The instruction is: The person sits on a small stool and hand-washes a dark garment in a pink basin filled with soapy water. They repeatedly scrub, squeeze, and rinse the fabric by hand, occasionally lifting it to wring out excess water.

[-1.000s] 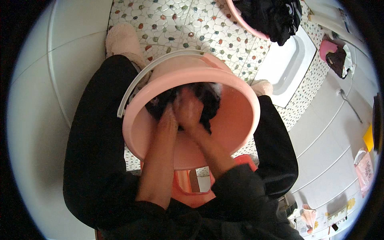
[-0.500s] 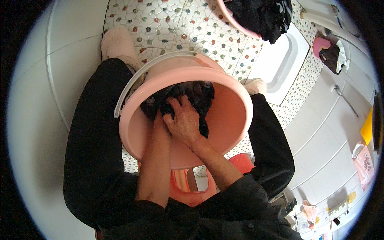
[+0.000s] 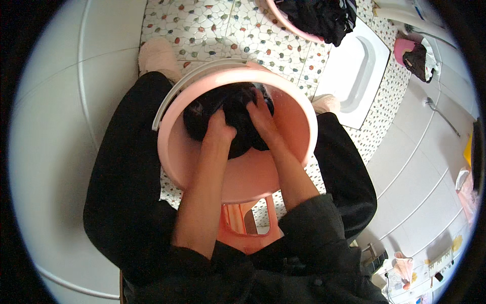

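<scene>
A pink bucket [image 3: 233,187] with a pale handle is tipped between my knees, its mouth facing me. Dark, wet-looking black clothing [image 3: 238,119] lies bunched inside it. My left hand [image 3: 220,127] is closed on the left part of the cloth, its fingers mostly hidden in the folds. On the right side of the bundle, my right hand [image 3: 261,114] grips the cloth, thumb and fingers partly showing. Both forearms reach in over the bucket's near rim.
A pink basin [image 3: 288,23] heaped with black clothes [image 3: 324,17] stands ahead, beside a white squat toilet [image 3: 354,76]. An orange-pink plastic stool [image 3: 250,238] is under the bucket's near side. A white wall [image 3: 50,152] rises on my left. The floor is pebble-patterned tile [image 3: 202,30].
My hands have moved apart, the right going farther into the bucket and to the right. The black clothing has been shifted and bunched between them. The bucket appears slightly shifted in view.
</scene>
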The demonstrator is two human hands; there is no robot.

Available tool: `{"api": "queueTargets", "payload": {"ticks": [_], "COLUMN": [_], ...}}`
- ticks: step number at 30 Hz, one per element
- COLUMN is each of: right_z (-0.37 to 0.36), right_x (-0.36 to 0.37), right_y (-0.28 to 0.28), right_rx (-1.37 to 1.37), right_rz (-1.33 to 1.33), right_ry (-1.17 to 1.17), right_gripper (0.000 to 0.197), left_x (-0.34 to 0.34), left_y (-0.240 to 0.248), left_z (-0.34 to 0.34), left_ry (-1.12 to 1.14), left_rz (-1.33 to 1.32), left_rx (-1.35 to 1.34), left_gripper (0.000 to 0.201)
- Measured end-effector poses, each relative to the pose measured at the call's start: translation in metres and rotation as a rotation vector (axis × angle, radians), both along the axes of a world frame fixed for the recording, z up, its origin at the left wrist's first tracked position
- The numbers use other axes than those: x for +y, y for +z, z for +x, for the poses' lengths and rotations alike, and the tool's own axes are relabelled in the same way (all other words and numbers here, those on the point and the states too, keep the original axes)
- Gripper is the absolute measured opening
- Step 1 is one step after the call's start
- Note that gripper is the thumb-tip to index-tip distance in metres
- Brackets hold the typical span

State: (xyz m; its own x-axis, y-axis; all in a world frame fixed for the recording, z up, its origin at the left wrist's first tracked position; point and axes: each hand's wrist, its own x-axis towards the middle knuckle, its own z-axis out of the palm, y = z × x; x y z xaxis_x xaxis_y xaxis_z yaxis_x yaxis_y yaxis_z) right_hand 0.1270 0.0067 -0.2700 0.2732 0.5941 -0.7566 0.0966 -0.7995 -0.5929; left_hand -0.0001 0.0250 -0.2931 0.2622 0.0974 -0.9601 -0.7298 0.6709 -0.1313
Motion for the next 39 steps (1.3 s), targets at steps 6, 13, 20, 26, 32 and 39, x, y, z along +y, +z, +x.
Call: {"api": "queueTargets", "payload": {"ticks": [6, 13, 20, 26, 32, 39], "right_z": [-0.018, -0.056, -0.029, -0.03, -0.063, -0.014], "right_x": [-0.043, -0.054, -0.07, -0.067, -0.035, 0.005], "right_y": [0.081, 0.117, 0.129, 0.212, 0.145, -0.026], "right_rx": [0.299, 0.323, -0.18, -0.172, -0.005, -0.478], "right_rz": [0.04, 0.177, 0.049, 0.351, 0.072, -0.239], "right_ry": [-0.019, -0.357, 0.076, 0.481, 0.202, 0.234], "right_gripper": [0.084, 0.074, 0.06, 0.056, 0.031, 0.044], "left_x": [0.029, 0.04, 0.053, 0.017, -0.034, -0.051], "left_y": [0.005, 0.059, 0.103, 0.065, -0.038, -0.03], "left_z": [-0.015, 0.008, -0.01, -0.018, -0.076, -0.026], "left_ry": [-0.194, -0.129, -0.105, -0.405, -0.559, -0.192], "left_rz": [0.078, -0.049, 0.225, 0.228, 0.749, -0.194], "left_rx": [0.181, 0.217, -0.068, -0.233, 0.019, 0.248], "left_gripper": [0.04, 0.036, 0.048, 0.053, 0.052, 0.046]}}
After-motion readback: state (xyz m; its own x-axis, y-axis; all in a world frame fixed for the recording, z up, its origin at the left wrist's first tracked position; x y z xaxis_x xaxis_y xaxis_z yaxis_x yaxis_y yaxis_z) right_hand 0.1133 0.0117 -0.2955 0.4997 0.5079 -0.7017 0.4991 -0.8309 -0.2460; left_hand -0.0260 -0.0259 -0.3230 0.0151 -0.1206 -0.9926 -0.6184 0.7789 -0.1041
